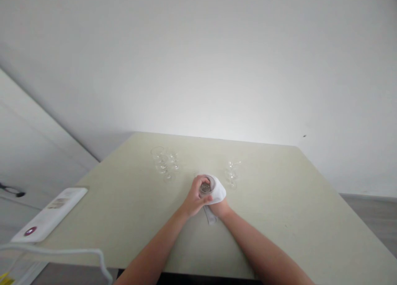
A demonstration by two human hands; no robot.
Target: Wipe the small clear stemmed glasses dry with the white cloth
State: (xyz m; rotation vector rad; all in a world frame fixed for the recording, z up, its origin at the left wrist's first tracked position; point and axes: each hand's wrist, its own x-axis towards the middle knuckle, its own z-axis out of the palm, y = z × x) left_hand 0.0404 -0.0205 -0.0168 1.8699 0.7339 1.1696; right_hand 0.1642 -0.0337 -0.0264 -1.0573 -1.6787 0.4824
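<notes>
A clear drinking glass [206,186] is held over the middle of the table, its round rim turned up toward me. My left hand [196,197] is closed around the glass from the left, thumb in front and fingers at the far side. A white cloth [219,191] wraps the glass's right side, and one end of it hangs down below. Most of my right hand [219,207] is hidden under that cloth, which it grips against the glass; its fingers do not show.
Several clear glasses [166,163] stand in a cluster on the table [266,186] to the left. Others [232,174] stand right of my hands. A white power strip [51,214] lies at the left edge, near a white cable [77,251]. A wall [217,70] rises behind.
</notes>
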